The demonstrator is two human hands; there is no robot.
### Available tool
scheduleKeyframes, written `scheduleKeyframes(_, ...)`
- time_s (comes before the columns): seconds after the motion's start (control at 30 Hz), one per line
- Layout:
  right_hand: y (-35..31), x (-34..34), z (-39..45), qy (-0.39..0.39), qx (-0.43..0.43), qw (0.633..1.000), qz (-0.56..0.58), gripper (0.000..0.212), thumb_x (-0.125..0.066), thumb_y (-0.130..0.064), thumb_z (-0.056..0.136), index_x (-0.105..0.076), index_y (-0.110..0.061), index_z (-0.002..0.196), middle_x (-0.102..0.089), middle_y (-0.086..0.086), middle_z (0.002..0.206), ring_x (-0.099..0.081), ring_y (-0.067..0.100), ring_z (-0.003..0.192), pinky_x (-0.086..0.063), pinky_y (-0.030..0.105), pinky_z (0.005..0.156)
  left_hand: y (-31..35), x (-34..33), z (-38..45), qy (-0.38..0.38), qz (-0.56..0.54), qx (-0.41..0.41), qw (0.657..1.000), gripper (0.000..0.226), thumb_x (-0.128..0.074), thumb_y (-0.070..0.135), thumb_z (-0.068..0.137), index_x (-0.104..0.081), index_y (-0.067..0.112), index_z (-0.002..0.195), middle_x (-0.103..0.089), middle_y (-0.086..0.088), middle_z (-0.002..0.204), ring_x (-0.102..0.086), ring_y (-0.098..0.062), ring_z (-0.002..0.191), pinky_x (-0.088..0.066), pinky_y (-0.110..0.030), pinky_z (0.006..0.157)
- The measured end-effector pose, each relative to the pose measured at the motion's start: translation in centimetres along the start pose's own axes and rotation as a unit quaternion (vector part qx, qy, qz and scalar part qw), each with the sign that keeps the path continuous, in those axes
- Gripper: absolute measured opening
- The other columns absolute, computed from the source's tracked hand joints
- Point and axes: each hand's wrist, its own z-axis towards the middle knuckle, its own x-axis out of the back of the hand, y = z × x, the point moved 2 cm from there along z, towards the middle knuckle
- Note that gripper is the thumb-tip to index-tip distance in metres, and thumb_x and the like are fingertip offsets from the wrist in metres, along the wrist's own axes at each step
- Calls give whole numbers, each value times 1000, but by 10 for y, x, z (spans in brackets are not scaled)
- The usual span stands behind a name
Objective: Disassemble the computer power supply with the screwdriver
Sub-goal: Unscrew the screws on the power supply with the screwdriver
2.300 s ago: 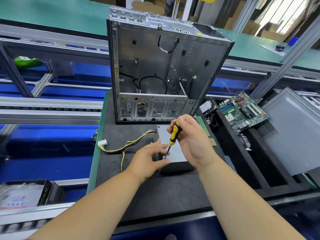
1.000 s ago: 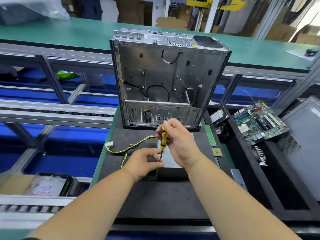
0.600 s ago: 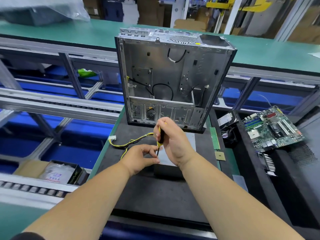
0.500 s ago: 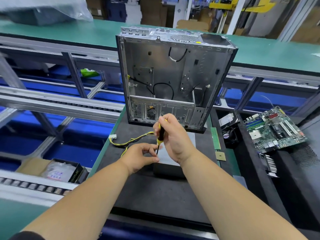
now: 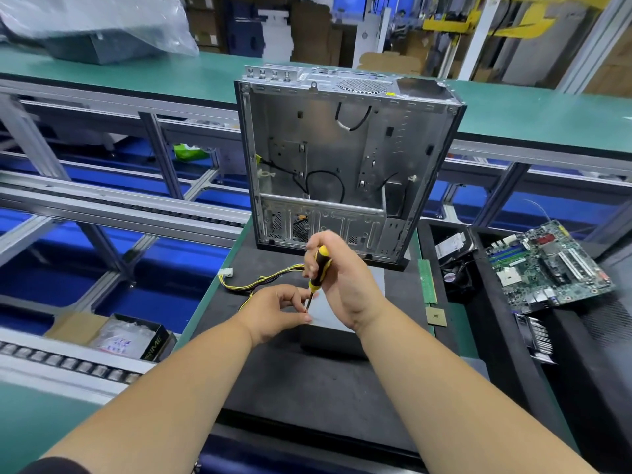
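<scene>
The right hand [image 5: 345,285] grips the yellow-and-black screwdriver [image 5: 318,268] upright over the near left corner of the power supply [image 5: 342,313], while the left hand [image 5: 277,311] pinches beside the tip, probably to steady the blade on a screw I cannot make out. The supply lies flat on the dark surface [image 5: 307,388], its wire bundle [image 5: 260,282] trailing left, just before the stripped case [image 5: 342,159]. Green conveyor benches, a motherboard [image 5: 547,265] and cartons fill the workshop around.
</scene>
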Motion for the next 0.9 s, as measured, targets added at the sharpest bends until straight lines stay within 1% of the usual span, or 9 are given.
scheduleKeyframes(0.07,1,1,0,15,3,999,-32,16,-53,-33,92,-47,-21,83,-53,-7,68,-47,11,65,-33,34,69,0,-1,1,-6,-6,2,1000,25,-80,-5,75,-59,8,70,-69,-9,120,-62,-11,118,-46,-30,104)
scheduleKeyframes(0.2,-2,5,3,45,19,999,5,20,-51,-18,102,-46,-15,83,-58,-2,74,-52,17,73,-38,35,76,-5,1,3,-10,-9,11,1000,24,-82,-1,74,-60,7,71,-70,3,120,-63,-5,115,-47,-34,104)
scheduleKeyframes(0.37,-5,6,4,39,21,999,-6,26,-44,-15,105,-62,-12,86,-62,-3,77,-56,17,77,-38,35,76,-9,3,6,-18,-17,10,1000,22,-82,0,74,-62,7,70,-71,5,119,-64,-6,114,-47,-32,103)
scheduleKeyframes(0.47,-2,3,3,26,36,999,24,32,-39,-17,104,-65,-9,87,-56,-1,73,-52,14,71,-39,33,78,-11,2,8,-13,-41,7,999,25,-80,-5,74,-60,8,66,-69,-1,122,-67,-9,110,-51,-29,98)
scheduleKeyframes(0.57,1,2,3,40,44,997,44,29,-37,-18,104,-60,-9,89,-51,-1,69,-45,14,67,-40,26,70,-13,0,8,-13,-55,-5,998,28,-78,-10,75,-58,7,64,-69,-1,121,-66,-7,111,-52,-20,89)
scheduleKeyframes(0.63,3,1,4,54,41,997,34,15,-46,-20,101,-52,-14,88,-50,-2,69,-45,14,66,-41,24,67,-14,0,9,-15,-54,-13,998,28,-78,-9,75,-58,8,64,-69,1,120,-66,-6,111,-50,-17,87)
scheduleKeyframes(0.73,4,1,3,77,46,996,25,15,-55,-25,91,-45,-16,84,-55,-1,73,-48,16,69,-44,21,65,-17,2,11,-21,-57,-17,998,26,-80,-6,74,-60,8,64,-69,6,118,-66,-4,109,-49,-14,88)
scheduleKeyframes(0.8,4,2,2,78,52,995,29,15,-56,-25,89,-48,-15,83,-57,0,78,-52,16,72,-45,21,67,-20,2,11,-24,-62,-19,998,27,-81,-5,74,-62,12,63,-70,8,117,-66,-2,108,-49,-11,86)
scheduleKeyframes(0.9,4,1,0,71,39,996,37,14,-55,-26,90,-56,-12,86,-60,1,83,-56,15,78,-45,27,79,-24,3,12,-33,-66,-22,997,32,-82,-3,73,-65,21,59,-69,9,117,-65,-1,109,-49,-11,86)
